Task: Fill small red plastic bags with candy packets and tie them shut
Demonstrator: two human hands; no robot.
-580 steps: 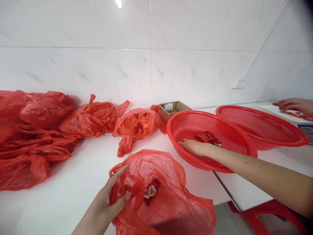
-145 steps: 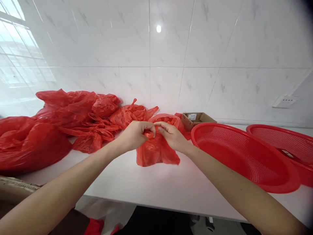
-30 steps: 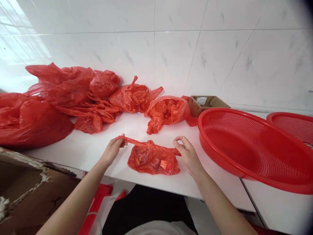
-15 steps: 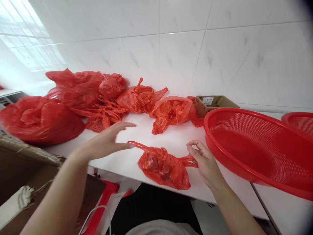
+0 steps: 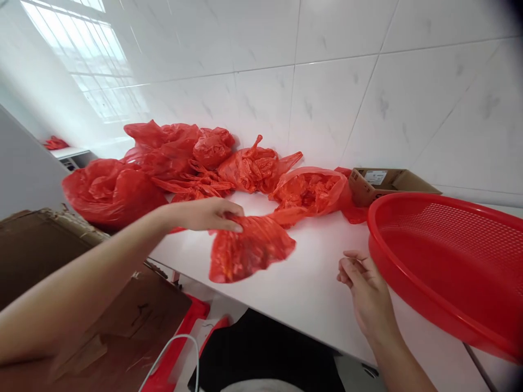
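Note:
My left hand (image 5: 218, 214) is closed on the top of a red plastic bag (image 5: 252, 246), which hangs tilted over the white table. Some lumpy contents show faintly through the film, too blurred to name. My right hand (image 5: 365, 283) is over the table by the red basket, its fingers curled in toward the thumb with nothing in them. Behind the held bag lies an open red bag (image 5: 316, 190) stuffed with crumpled red plastic.
A big red plastic basket (image 5: 445, 261) stands at the right, with a small cardboard box (image 5: 392, 182) behind it. Several red bags (image 5: 118, 190) line the tiled wall at the left. A large cardboard carton (image 5: 134, 310) stands at the table's lower left.
My left hand has taken hold of the bag and lifted it off the table to the left. My right hand has let go of its handle. The view has turned left.

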